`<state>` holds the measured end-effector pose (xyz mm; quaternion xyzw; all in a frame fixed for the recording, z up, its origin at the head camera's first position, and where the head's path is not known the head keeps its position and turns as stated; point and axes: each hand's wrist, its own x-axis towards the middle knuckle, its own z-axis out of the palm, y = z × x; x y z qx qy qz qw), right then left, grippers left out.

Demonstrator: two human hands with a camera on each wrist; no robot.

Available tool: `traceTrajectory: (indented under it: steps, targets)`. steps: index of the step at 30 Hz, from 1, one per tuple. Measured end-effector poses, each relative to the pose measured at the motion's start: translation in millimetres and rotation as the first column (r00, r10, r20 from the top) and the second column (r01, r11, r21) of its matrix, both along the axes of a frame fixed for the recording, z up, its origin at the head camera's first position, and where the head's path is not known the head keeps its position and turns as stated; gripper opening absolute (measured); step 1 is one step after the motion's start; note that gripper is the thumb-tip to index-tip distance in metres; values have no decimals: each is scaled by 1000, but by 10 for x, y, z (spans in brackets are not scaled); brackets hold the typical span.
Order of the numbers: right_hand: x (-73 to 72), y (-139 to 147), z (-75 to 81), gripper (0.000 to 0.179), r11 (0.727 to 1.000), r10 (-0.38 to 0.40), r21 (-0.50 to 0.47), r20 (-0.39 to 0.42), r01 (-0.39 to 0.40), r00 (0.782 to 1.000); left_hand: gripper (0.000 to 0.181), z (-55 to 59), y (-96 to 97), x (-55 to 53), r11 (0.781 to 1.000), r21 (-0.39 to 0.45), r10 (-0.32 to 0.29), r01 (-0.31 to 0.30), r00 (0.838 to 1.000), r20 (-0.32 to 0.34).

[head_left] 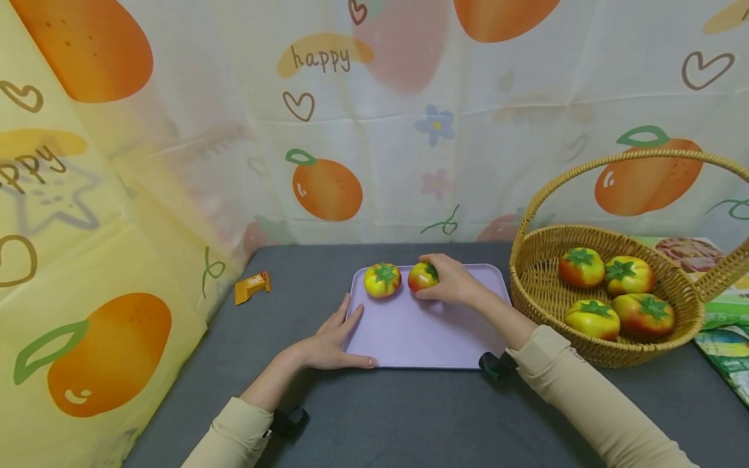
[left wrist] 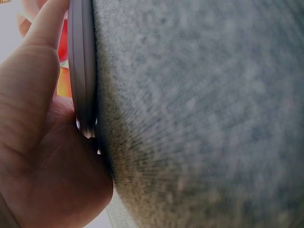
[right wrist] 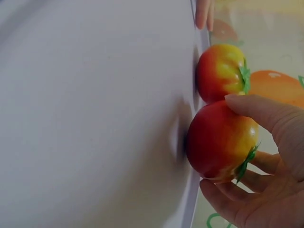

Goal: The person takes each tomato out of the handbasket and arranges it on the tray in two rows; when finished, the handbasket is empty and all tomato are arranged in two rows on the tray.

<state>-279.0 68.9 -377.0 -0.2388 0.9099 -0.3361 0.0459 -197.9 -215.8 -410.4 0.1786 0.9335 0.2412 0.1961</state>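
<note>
My right hand (head_left: 449, 279) grips a red-and-yellow tomato (right wrist: 216, 142) with a green leafy top, thumb on one side and fingers on the other. It is over the back part of a lilac tray (head_left: 421, 338). Just left of it, a second tomato (head_left: 383, 280) sits on the tray near the back left corner. My left hand (head_left: 330, 341) is spread at the tray's front left corner, fingers along the left side and thumb along the front edge. In the left wrist view the palm and thumb (left wrist: 35, 90) lie against the tray's rim (left wrist: 81, 61).
At the right stands a wicker basket (head_left: 526, 296) with a tall handle, holding several tomatoes (head_left: 643, 315). Beside it lie colourful printed packages (head_left: 725, 338). An orange wrapped snack (head_left: 253, 286) lies at the table's left. Printed cloth (head_left: 234, 175) hangs behind and at left.
</note>
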Motion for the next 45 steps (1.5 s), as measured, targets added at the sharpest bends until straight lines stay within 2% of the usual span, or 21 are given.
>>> traceTrajectory:
  steps: [19,37,45]
  targets:
    - [45,53,17,71,1000,9,-7,-24,-10,1000,111,-2,8,8,1000,2,5,-5,1000,-3]
    - [300,384,256,69,999,-34,-31,-71,32,997,111,11,3,9,1000,4,-10,10,1000,-16]
    - [407,596,332,65,996,-48,-75,-107,40,993,111,23,16,14,1000,8,-8,8,1000,-16]
